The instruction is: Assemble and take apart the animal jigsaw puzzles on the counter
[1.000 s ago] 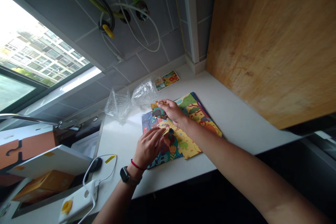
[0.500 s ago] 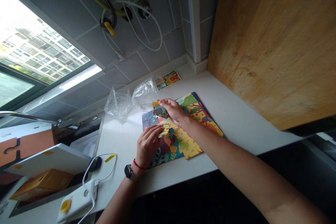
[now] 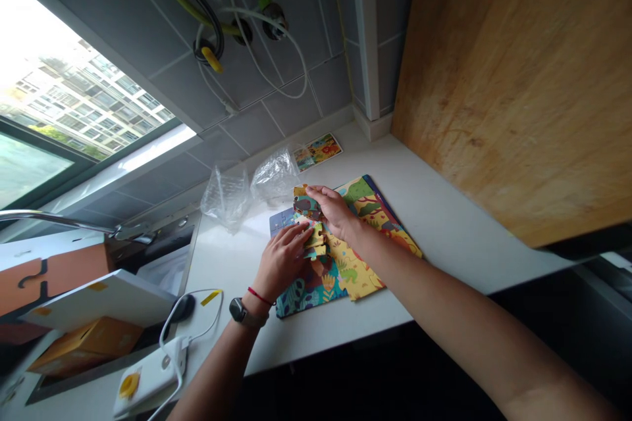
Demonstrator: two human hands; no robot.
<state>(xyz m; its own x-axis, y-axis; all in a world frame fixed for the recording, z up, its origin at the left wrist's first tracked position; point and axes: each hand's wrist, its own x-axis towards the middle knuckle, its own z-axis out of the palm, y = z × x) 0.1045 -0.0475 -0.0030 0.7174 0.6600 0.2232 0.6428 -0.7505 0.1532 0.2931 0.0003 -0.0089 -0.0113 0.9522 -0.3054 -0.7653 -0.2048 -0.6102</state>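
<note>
Bare white counter [image 3: 444,223] lies open to the right of the puzzle [image 3: 360,270]. It runs up to a wooden panel [image 3: 513,79] that walls off that side. Behind the puzzle, crumpled plastic bags [image 3: 247,187] and a small card [image 3: 316,150] sit against the tiled wall [image 3: 276,125]. To your left, a clear strip of counter ends at the sink [image 3: 168,256]. A power bank [image 3: 153,371] lies near the front edge.

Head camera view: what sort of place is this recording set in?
Probably a home kitchen: a white countertop beside a metal faucet, a grey tiled wall carrying hoses, apartment blocks outside the window.
</note>
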